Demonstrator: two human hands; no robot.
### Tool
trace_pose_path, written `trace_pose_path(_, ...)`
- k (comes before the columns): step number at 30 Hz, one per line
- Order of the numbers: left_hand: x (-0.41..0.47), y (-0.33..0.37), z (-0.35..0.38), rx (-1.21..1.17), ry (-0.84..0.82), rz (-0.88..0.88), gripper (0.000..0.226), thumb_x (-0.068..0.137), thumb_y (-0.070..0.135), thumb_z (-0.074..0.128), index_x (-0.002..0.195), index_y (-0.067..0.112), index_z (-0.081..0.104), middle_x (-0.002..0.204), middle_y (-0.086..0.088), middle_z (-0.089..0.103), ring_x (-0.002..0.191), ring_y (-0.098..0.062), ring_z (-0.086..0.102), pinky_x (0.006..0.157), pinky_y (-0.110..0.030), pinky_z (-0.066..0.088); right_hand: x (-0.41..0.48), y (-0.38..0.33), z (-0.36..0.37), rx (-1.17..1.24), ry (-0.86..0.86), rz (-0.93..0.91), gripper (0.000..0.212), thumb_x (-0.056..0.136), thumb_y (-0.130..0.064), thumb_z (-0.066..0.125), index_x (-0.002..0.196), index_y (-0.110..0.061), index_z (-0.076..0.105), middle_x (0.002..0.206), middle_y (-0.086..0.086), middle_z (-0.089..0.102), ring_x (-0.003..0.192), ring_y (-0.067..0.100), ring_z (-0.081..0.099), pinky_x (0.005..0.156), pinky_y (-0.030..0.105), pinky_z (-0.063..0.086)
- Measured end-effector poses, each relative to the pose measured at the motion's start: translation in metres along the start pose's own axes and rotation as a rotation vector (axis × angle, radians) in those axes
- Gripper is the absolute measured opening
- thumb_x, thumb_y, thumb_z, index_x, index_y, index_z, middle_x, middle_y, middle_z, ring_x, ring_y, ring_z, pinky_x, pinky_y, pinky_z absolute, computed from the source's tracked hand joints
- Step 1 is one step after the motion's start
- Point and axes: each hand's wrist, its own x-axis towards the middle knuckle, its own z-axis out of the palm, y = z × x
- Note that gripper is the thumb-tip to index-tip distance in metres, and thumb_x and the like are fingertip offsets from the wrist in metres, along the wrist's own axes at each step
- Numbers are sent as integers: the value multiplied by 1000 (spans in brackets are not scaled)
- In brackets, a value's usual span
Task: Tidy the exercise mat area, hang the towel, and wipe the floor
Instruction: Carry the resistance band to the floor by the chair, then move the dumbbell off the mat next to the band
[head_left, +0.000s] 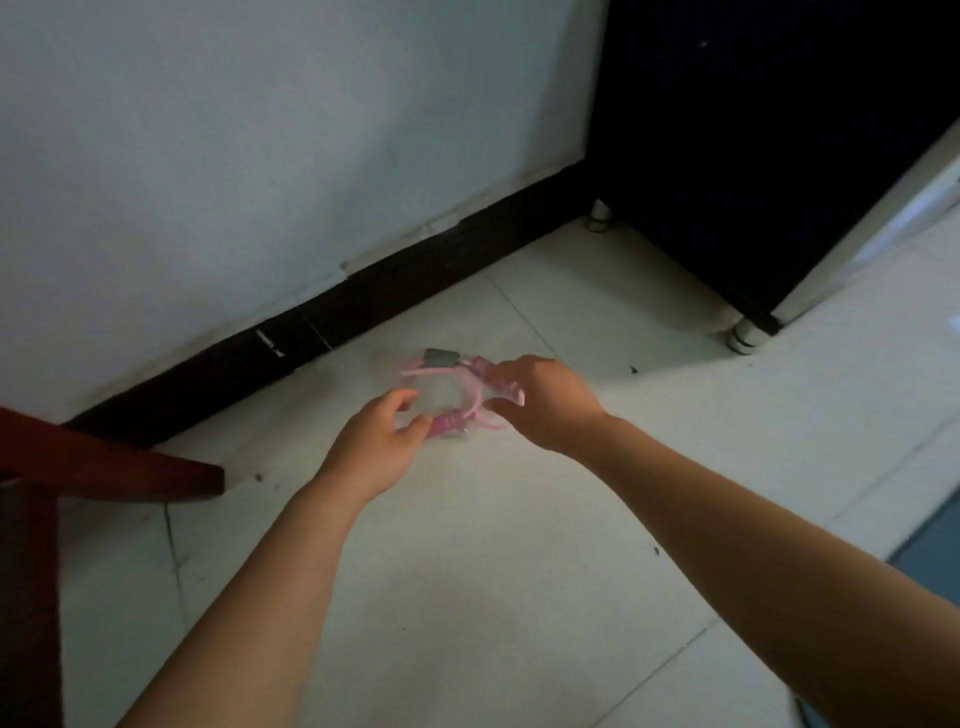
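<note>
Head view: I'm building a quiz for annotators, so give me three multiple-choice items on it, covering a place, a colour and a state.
1. Where is the coiled pink cord with grey ends?
A. on the white tiled floor near the black skirting board
B. on a chair seat
C. inside the cabinet
2. What colour is the cabinet at the upper right?
A. white
B. red
C. black
3. How do the hands meet the cord?
A. both at it
B. left only
C. neither

A: it lies on floor tiles by the skirting.
C: the cabinet is black.
A: left hand and right hand flank it, fingers on it.

Coiled rope (457, 395) on floor (467, 571) between both hands; wall (260, 130) behind; cabinet (753, 130) right.
</note>
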Motion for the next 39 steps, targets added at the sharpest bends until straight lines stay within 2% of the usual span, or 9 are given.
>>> trace_pose_path(5,-7,56,52,60,-182,236,37,91,35,52,126,24,50,130,3,53,117,-20,51,92,-37,46,-90,48,-10,-62,-21,113,39,90,-42,55,124,-24,54,120,2,59,110,22,55,92,32,45)
trace_pose_path(8,-14,97,84,99,-289,389,37,91,36,52,127,25,50,126,5,54,118,-16,51,94,-31,39,-155,77,-33,-136,-81,224,42,91,-45,50,128,-24,50,124,2,55,112,22,53,94,35,44)
trace_pose_path(12,-38,155,135,126,-424,595,37,91,35,52,127,25,50,126,4,55,116,-15,51,94,-29,39,-245,109,-70,-163,-35,388,43,92,-47,48,129,-26,48,128,0,53,114,21,52,95,37,45)
trace_pose_path(16,-76,207,184,248,-552,836,42,94,37,48,134,26,43,138,4,45,124,-13,45,100,-29,36,-329,134,-74,-87,105,592,41,90,-45,53,124,-23,54,126,1,56,115,20,53,97,30,41)
trace_pose_path(20,-119,233,224,411,-683,1025,43,94,37,47,135,26,41,141,5,43,127,-13,42,101,-27,35,-395,151,-65,-34,162,716,39,89,-40,57,122,-19,56,123,0,59,111,16,54,88,17,35)
trace_pose_path(24,-154,253,253,520,-870,1085,41,94,35,49,133,23,44,139,3,46,125,-12,44,98,-19,30,-456,164,-72,-21,207,800,39,88,-41,58,122,-21,55,123,-3,58,110,13,54,83,12,31)
trace_pose_path(26,-174,266,275,526,-899,1110,41,93,35,50,131,22,46,137,1,48,123,-15,46,101,-23,32,-485,175,-71,-32,269,855,40,88,-39,59,122,-20,55,124,-2,57,113,14,53,85,13,31)
trace_pose_path(30,-217,271,333,550,-916,1137,42,92,35,50,131,21,45,137,-2,48,125,-19,45,104,-31,35,-533,198,-49,-61,357,963,43,87,-41,59,124,-19,54,127,2,54,118,20,51,98,27,37)
trace_pose_path(39,-319,263,424,555,-1080,1175,49,90,37,54,135,21,41,140,-3,44,129,-19,41,107,-34,33,-633,224,7,91,642,1277,42,84,-31,66,120,-11,58,125,7,56,121,20,47,102,24,29)
